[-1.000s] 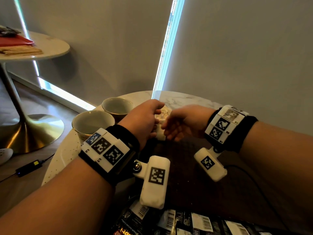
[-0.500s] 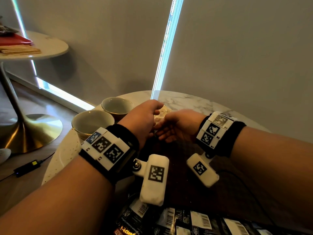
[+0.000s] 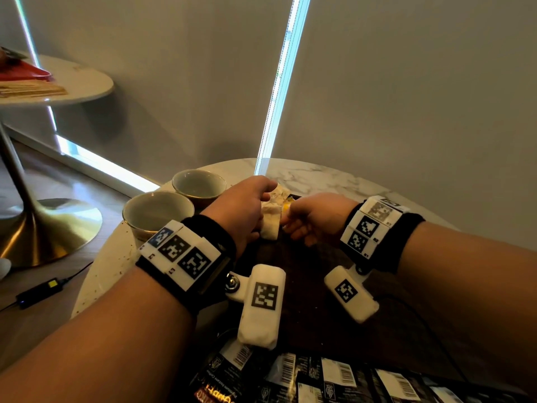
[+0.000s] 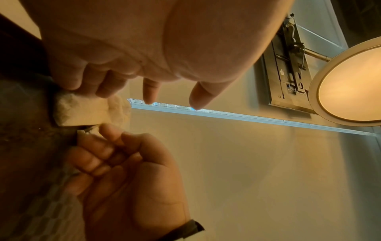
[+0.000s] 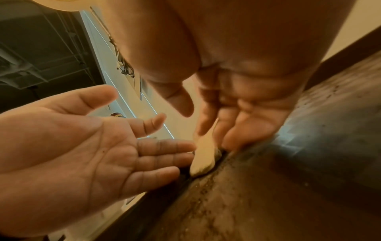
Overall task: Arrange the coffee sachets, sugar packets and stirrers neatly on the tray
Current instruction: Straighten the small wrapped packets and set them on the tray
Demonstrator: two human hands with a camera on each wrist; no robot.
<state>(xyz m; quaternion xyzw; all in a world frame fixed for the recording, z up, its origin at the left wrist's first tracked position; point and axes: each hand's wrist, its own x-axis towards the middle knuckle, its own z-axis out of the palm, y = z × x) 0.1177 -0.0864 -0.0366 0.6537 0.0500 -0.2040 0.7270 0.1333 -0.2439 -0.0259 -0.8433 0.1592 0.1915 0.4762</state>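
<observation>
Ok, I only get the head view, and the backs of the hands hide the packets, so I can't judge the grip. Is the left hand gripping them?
Observer: No. The right wrist view shows the left hand open, with straight fingers touching the packets from one side.
Operator: And the other one?
Observer: The right hand presses them from the opposite side with its fingers. Its thumb stands clear.
Operator: Are they lifted?
Observer: No, they sit on the tray, right at its edge.
</observation>
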